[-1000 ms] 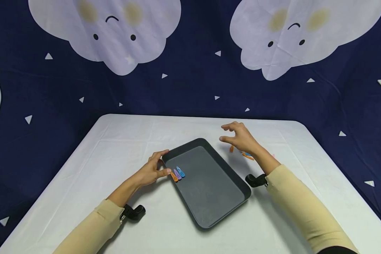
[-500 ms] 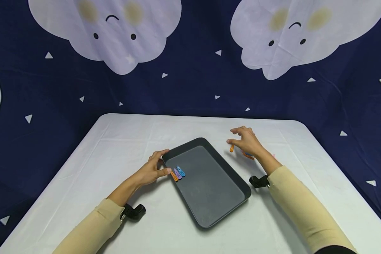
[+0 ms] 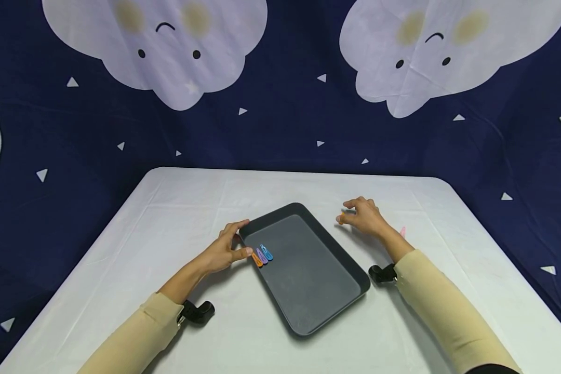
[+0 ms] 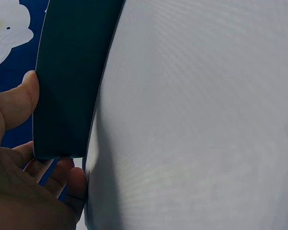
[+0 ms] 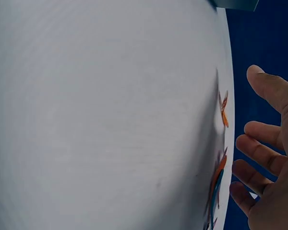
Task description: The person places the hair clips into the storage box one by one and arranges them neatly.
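A dark grey baking tray lies at an angle on the table. My left hand grips its far left corner, the thumb along the rim and the fingers around the outside, as the left wrist view also shows. Inside the tray, an orange hair clip, a purple one and a blue one lie side by side near my left thumb. Right of the tray, my right hand hovers with fingers spread, close over an orange hair clip. Nothing is between its fingers and thumb.
More hair clips, orange and blue, lie on the table below the right hand, which hides them in the head view. A pink clip shows beside the right wrist. A dark blue cloud-print cloth hangs behind the white table.
My right hand has moved down and a little right, towards the orange clip. It now covers the orange and blue clips seen earlier. The left hand and tray stay put.
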Available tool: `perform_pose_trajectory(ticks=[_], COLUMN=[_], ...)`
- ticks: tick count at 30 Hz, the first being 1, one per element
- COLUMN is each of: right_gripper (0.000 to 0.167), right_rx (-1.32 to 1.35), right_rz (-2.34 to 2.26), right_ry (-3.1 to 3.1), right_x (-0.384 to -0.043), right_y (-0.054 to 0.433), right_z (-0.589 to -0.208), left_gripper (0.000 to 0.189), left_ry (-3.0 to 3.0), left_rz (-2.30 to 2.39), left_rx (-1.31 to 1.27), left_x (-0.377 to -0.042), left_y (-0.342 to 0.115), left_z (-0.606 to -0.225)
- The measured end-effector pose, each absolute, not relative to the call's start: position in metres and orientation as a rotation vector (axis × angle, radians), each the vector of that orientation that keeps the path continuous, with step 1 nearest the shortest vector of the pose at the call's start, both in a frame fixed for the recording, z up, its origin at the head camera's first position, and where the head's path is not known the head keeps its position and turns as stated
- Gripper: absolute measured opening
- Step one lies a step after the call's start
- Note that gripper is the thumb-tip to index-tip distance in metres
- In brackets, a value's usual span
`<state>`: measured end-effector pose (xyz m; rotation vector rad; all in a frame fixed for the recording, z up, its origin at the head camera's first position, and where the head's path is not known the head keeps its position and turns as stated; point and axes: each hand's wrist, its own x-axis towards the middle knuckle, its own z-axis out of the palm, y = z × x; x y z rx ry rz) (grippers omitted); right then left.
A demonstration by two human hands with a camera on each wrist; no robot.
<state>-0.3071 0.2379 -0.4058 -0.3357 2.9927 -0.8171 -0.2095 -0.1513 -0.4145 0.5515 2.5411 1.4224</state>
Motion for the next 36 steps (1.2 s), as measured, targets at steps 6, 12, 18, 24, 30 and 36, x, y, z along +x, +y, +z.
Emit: perform_pose_trajectory(ticks=[6,12,18,24,30,36], right_gripper=[0.061,0.060,0.062,0.063,0.062,0.060], right_rx=[-0.336,-0.361,-0.372,-0.381,-0.382,-0.361], right_rz=[-0.769,-0.725,-0.664,-0.622,-0.595,-0.570], right_ry=[3.016,3.035,3.055,3.090,3.106,3.110], right_x=[-0.306,-0.305,-0.304,-0.304,-0.303,-0.303], right_y=[0.241,0.242,0.241,0.240,0.237,0.236], right_z=[-0.411,-0.416,-0.417,-0.418,-0.417,-0.417], left_gripper=[0.072,0.073,0.073,0.072,0.072,0.073], left_ry=[2.544,2.542,2.548,2.550,2.560,2.551], left_rz=[1.417,1.413,1.407,1.413,1.401,1.407], left_rx=[0.570,0.567,0.563,0.563,0.561,0.562], left_x=[-0.210,-0.209,-0.209,-0.209,-0.210,-0.210], left_y=[-0.152,-0.152,-0.152,-0.152,-0.153,-0.152], left_z=[-0.416,-0.416,-0.416,-0.416,-0.416,-0.415])
